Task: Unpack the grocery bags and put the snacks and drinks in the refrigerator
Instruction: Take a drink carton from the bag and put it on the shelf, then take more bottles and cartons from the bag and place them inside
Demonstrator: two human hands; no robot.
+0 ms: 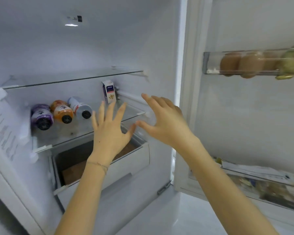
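The refrigerator stands open in front of me. Three bottles lie on their sides on the lower glass shelf (78,131): a purple one (42,117), an orange one (62,111) and a white one (80,107), caps toward me. A small white carton (109,91) stands upright at the back right of that shelf. My left hand (109,129) is spread with straight fingers just in front of the shelf, holding nothing. Beside it, my right hand (163,119) is also empty with relaxed fingers, near the shelf's right end.
The upper glass shelf (71,77) holds nothing. Below the shelves is a white drawer (131,160), partly pulled out. The open door on the right has a rack with brown eggs (239,65) and a lower bin (261,187) with packets.
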